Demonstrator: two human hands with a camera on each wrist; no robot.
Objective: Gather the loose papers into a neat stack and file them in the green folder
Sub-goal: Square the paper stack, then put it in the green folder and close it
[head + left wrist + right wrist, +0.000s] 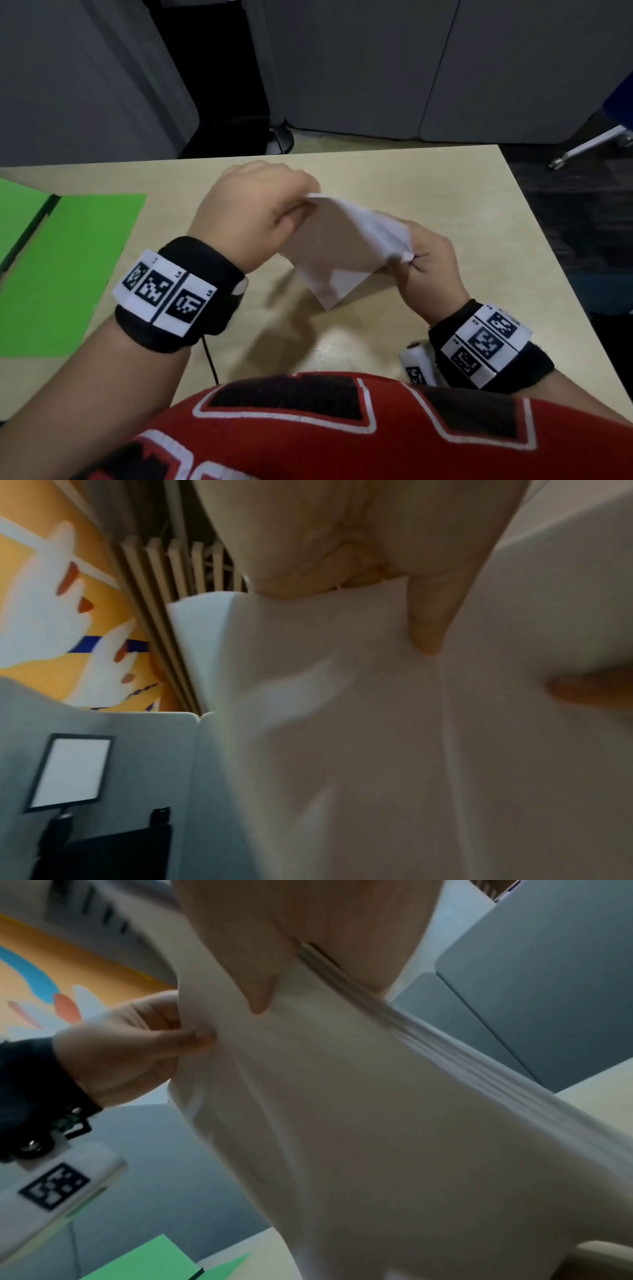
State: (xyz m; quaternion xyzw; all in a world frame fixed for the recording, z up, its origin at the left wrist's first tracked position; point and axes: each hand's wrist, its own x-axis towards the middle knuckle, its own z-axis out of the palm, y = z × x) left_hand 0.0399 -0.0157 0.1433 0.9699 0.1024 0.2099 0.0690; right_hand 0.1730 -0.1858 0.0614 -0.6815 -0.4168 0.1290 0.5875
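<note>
Head view: white papers (edges fanned) stand tilted on table.

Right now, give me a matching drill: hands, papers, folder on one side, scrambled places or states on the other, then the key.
Column 1
1. left hand
2. right hand
3. stack of white paper sheets
4. bright green card folder

Column 2
A. lies open on the light wood table, at the person's left
B. pinches the stack's far upper corner
C. held up on edge between both hands
D. grips the stack's near right side

Pairs: 1-B, 2-D, 3-C, 4-A
</note>
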